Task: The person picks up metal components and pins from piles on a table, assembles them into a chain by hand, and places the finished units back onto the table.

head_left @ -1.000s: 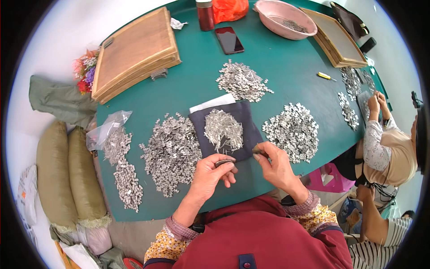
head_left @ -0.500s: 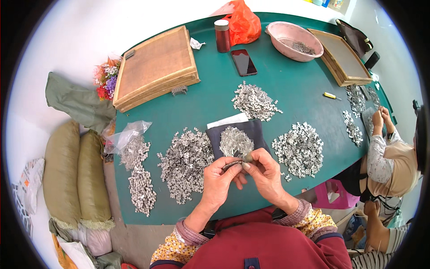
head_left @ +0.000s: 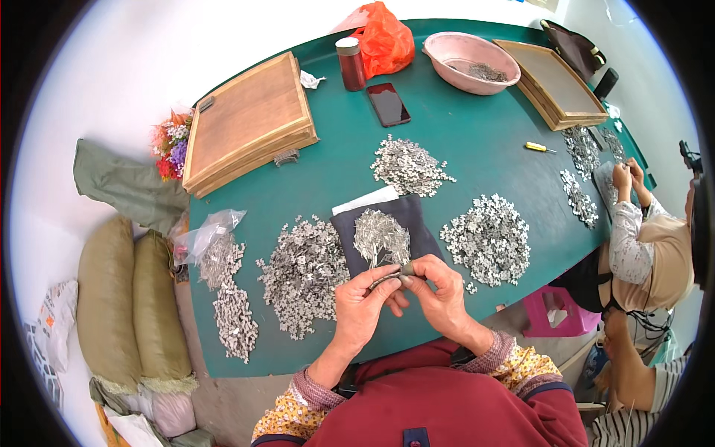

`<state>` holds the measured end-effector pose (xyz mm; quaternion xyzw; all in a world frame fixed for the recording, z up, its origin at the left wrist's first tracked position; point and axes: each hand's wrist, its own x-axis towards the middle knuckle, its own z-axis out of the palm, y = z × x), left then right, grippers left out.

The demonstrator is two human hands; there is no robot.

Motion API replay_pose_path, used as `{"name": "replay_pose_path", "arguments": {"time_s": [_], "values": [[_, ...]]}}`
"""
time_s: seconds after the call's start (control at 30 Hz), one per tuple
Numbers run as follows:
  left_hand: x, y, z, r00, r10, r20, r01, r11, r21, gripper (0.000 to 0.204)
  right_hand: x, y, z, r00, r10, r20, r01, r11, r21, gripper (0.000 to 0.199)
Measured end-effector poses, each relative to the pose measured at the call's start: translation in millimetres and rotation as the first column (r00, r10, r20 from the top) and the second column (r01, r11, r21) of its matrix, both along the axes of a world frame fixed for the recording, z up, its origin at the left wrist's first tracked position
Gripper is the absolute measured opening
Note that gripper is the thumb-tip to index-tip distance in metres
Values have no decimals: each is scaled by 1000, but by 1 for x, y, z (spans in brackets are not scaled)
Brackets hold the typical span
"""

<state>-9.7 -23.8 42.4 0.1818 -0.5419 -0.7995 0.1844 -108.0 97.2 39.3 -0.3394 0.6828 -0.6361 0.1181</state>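
Close to the table's near edge, my two hands meet fingertip to fingertip. My left hand (head_left: 358, 307) is closed, pinching a thin, dark strip of small metal pieces (head_left: 384, 281) between thumb and fingers. The fingers of my right hand (head_left: 445, 302) are pinched together at the strip's right end; a dark cover shows on one fingertip. Whatever that pinch holds is too small to make out. Just beyond my hands, a pile of thin silvery wire pins (head_left: 381, 235) lies on a dark folded cloth (head_left: 422, 231).
Piles of small metal pieces lie left (head_left: 305, 279), right (head_left: 488, 242) and beyond the cloth (head_left: 412, 165). Farther back are a wooden frame box (head_left: 249, 123), a phone (head_left: 388, 103), a red flask (head_left: 350, 65) and a pink basin (head_left: 465, 71). A co-worker (head_left: 644, 242) sits at right.
My view has turned a little, so the table's things sit slightly farther left in the picture. My hands stay together at the strip, with small finger shifts.
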Motion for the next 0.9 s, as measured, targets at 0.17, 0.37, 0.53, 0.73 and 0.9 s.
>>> {"name": "replay_pose_path", "arguments": {"time_s": [0.17, 0.37, 0.53, 0.73, 0.9], "values": [[-2, 8, 0, 1000, -17, 7, 17, 999, -39, 20, -5, 6, -7, 925, -84, -370, 100, 995, 23, 14], [-8, 8, 3, 996, -28, 80, 41, 984, -174, 17, -9, 13, -5, 831, -82, -551, 118, 993, 30, 17], [-11, 1, -7, 992, -27, 126, 22, 999, 42, 17, -32, 41, -16, 838, -152, -524, 275, 947, 164, 15], [-11, -10, -23, 994, -75, 77, 53, 967, 250, 14, -53, 94, -39, 836, -110, -537, 371, 836, 405, 14], [-13, -10, -21, 989, -129, 69, 112, 970, 214, 15, -48, 86, -16, 930, -72, -361, 228, 883, 410, 12]]}}
